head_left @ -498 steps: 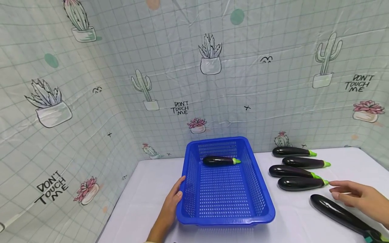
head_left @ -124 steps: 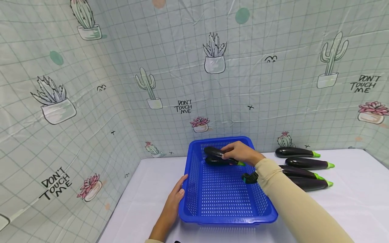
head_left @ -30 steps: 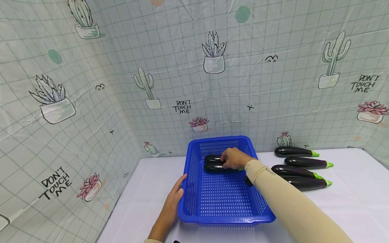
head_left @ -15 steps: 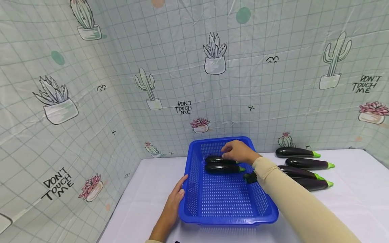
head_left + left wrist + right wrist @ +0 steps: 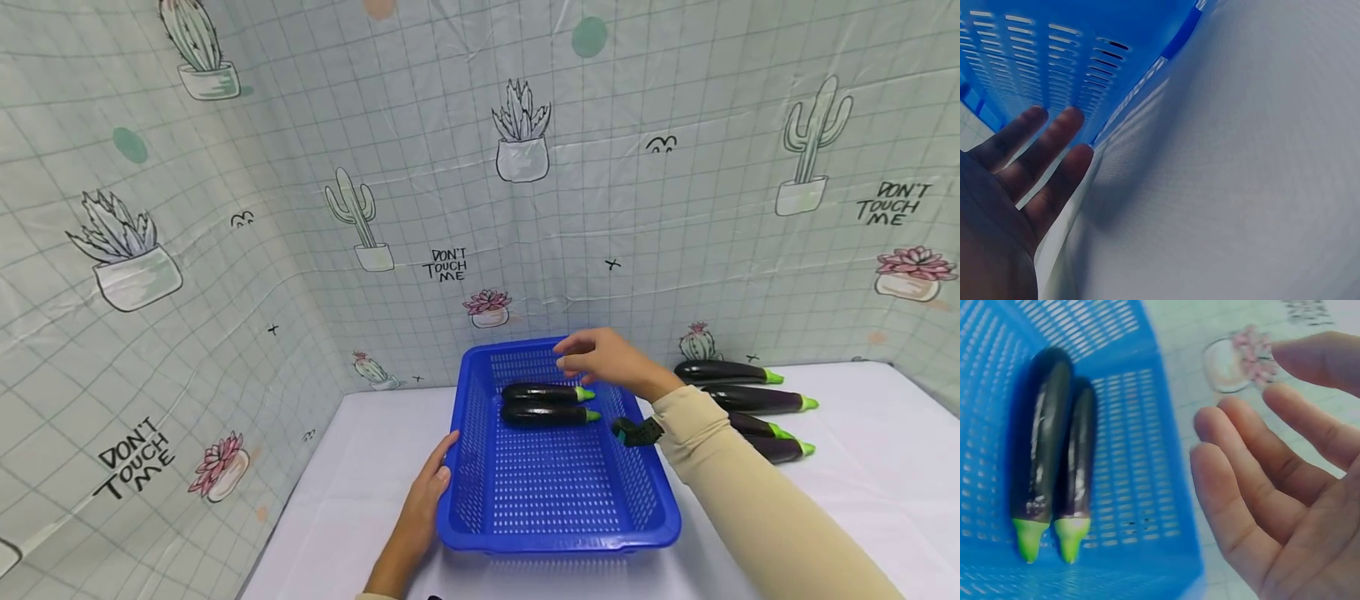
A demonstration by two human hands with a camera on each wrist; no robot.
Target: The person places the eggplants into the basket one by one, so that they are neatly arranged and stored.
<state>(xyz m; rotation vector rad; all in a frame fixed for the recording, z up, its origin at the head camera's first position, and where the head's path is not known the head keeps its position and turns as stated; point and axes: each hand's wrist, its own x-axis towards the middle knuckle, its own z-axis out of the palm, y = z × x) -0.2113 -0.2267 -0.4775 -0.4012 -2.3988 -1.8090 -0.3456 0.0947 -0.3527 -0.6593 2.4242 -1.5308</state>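
Observation:
My left hand (image 5: 422, 500) rests against the left side of the blue plastic basket (image 5: 558, 543). In the left wrist view its straight fingers (image 5: 1054, 187) touch the slotted outer wall. Two dark eggplants with green stems lie side by side across the basket's far part: a rear eggplant (image 5: 536, 392) and a front eggplant (image 5: 543, 414). My right hand (image 5: 611, 360) hovers over the basket's far right corner, holding nothing. The right wrist view shows its fingers (image 5: 1213, 487) loosely bent, apart from both eggplants.
Several more eggplants (image 5: 757, 399) lie on the white table (image 5: 840, 492) right of the basket, partly hidden by my right sleeve (image 5: 750, 483). A patterned cloth backdrop (image 5: 570, 225) stands close behind the basket. A black strap (image 5: 637, 432) sits at my right wrist.
The right hand brought the front-right eggplant into the basket, set it beside the first, let go, and has since lifted up and right. The left hand stays at the basket's side.

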